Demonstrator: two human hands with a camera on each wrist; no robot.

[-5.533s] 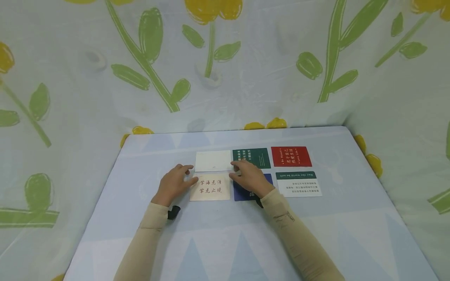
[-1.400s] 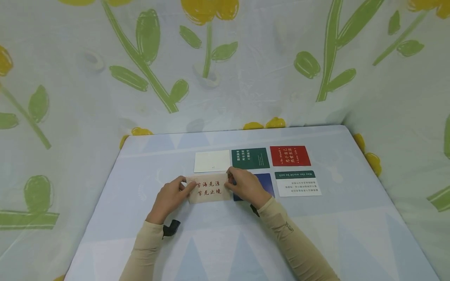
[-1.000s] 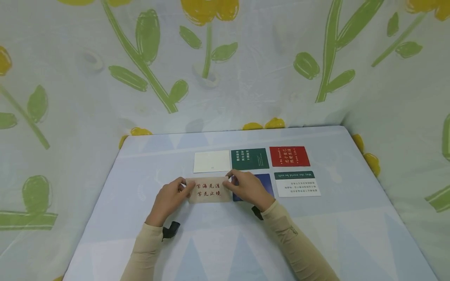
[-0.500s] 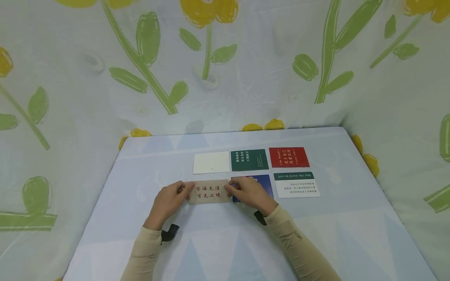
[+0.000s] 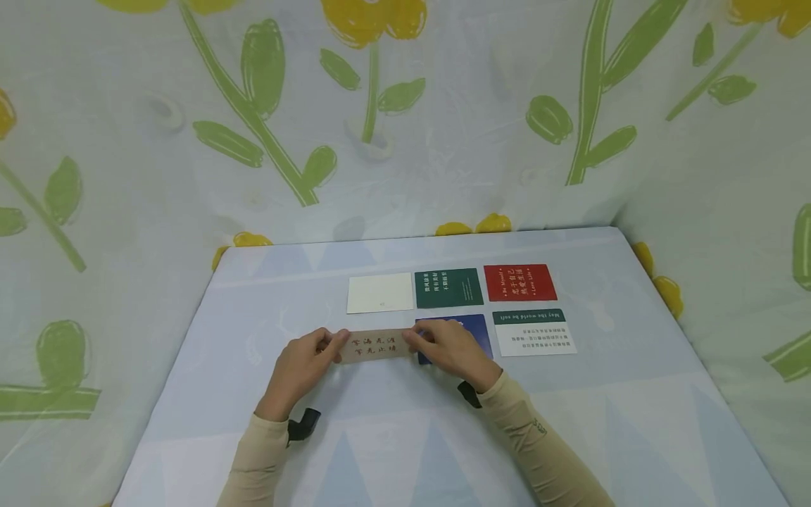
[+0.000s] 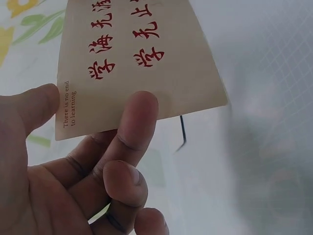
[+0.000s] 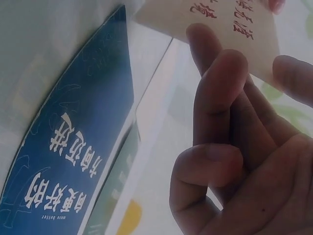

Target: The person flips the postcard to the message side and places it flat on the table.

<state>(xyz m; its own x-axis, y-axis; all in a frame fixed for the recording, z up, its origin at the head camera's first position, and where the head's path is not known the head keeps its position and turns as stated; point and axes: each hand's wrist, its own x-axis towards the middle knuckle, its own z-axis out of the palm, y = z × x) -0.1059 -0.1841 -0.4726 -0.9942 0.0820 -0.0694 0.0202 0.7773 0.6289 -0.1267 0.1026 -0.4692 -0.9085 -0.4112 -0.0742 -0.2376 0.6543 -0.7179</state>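
Both hands hold a beige card point(image 5: 380, 345) with two lines of red Chinese writing, raised over the near part of the table and tilted. My left hand point(image 5: 300, 370) grips its left end; in the left wrist view a finger lies on the printed face of the card point(image 6: 115, 93) beside the small English line. My right hand point(image 5: 457, 351) pinches the right end, with the other fingers curled below, as the right wrist view shows. Beneath the right hand a blue card point(image 5: 479, 329) lies partly covered; its white lettering shows on the blue card point(image 7: 93, 112) in the right wrist view.
Behind the hands lie a blank white card point(image 5: 380, 292), a green card point(image 5: 465, 282) and a red card point(image 5: 497, 294) in a row. A white card with a green band point(image 5: 533, 334) lies right of the blue one. Flowered cloth point(image 5: 456, 162) walls the table point(image 5: 380, 436).
The beige card lay flat in the front row at first. Both hands took its ends, lifted it and drew it slightly nearer, then tilted it so its face looks narrower. Other cards stayed put.
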